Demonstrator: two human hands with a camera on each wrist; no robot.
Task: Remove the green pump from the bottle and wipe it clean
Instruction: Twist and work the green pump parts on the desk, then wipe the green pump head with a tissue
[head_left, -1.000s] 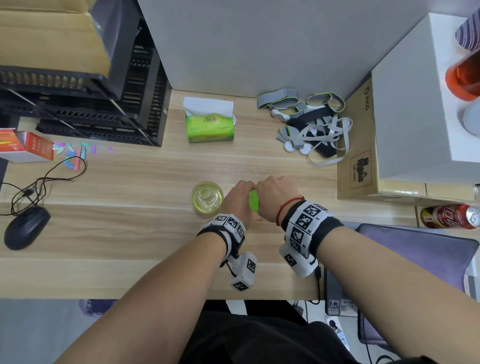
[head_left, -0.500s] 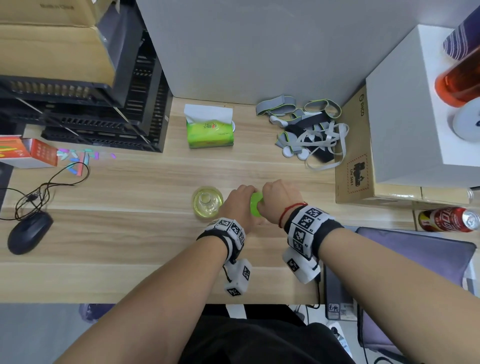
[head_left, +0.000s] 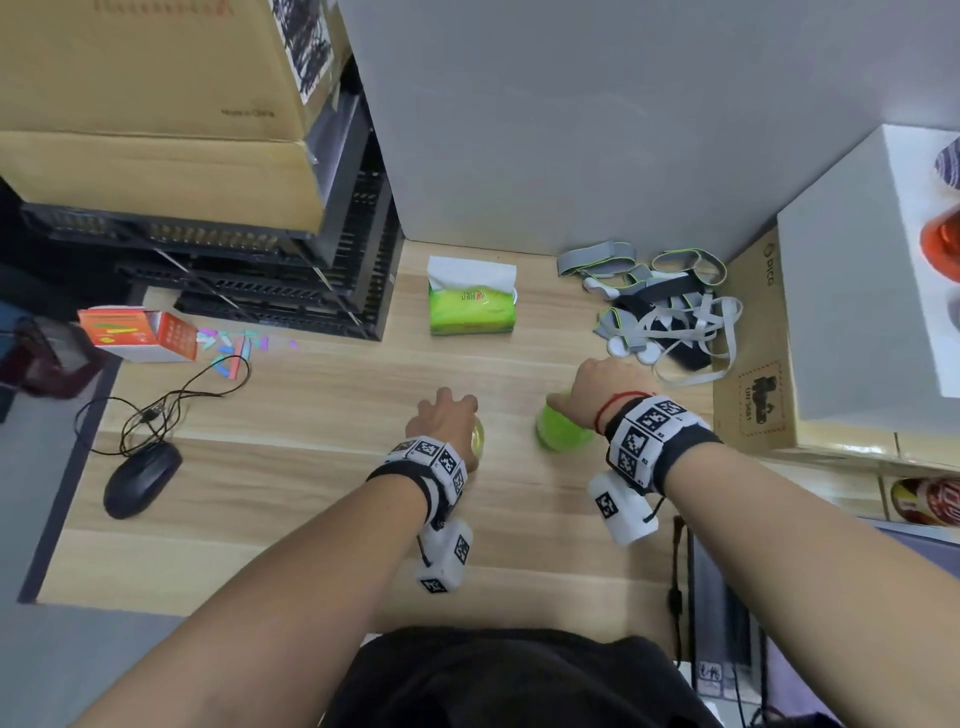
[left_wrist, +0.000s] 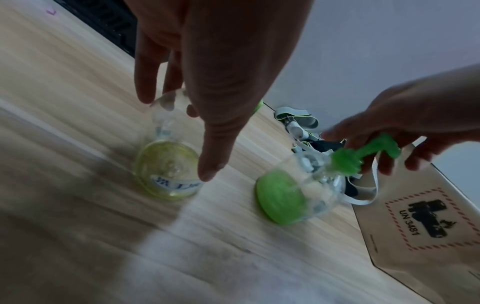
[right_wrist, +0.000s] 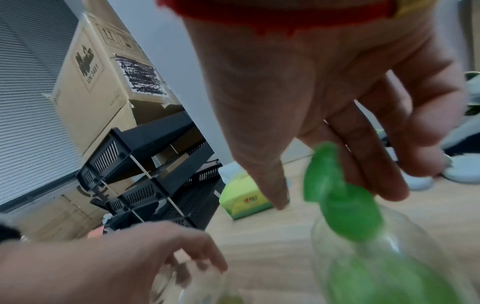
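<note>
Pump, green, still on clear green-based bottle standing on desk, right of centre. Right hand grips pump head, fingers curled round it. Left hand over second bottle of yellow liquid, fingers round its neck; contact blurred, grip unclear.

Step, by judgement: removal not yet done. Next: steady bottle, unscrew collar, lift pump out, fetch tissue.

Tissue pack beyond, well apart, path open. Straps and carton crowd right side; mouse far left.
</note>
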